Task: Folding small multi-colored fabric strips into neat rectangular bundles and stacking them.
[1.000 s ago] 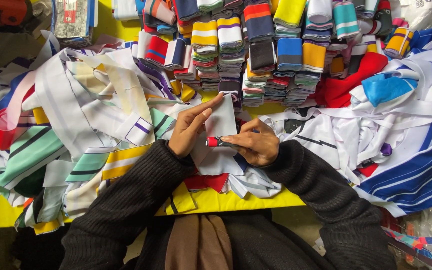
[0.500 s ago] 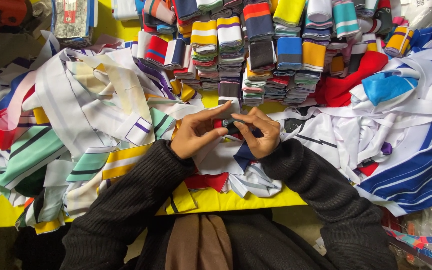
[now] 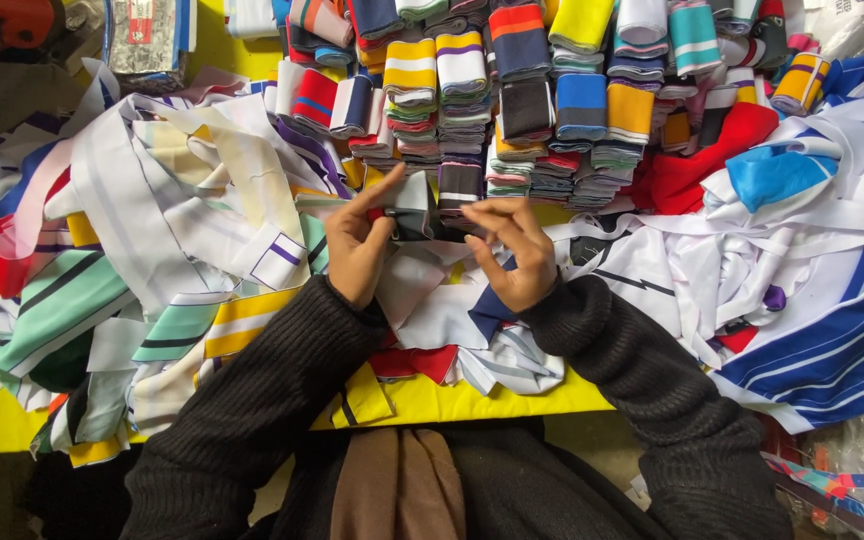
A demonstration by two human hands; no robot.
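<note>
Yellow table [image 3: 512,400], fabric heaps; your left hand [image 3: 357,245] and right hand [image 3: 512,250] pinch one folded grey-white fabric piece [image 3: 414,205] between them.

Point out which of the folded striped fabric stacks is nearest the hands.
The short dark-striped stack, at the front of the rows, just beyond the right hand and left hand. The taller yellow, blue and orange stacks lie farther back.
</note>
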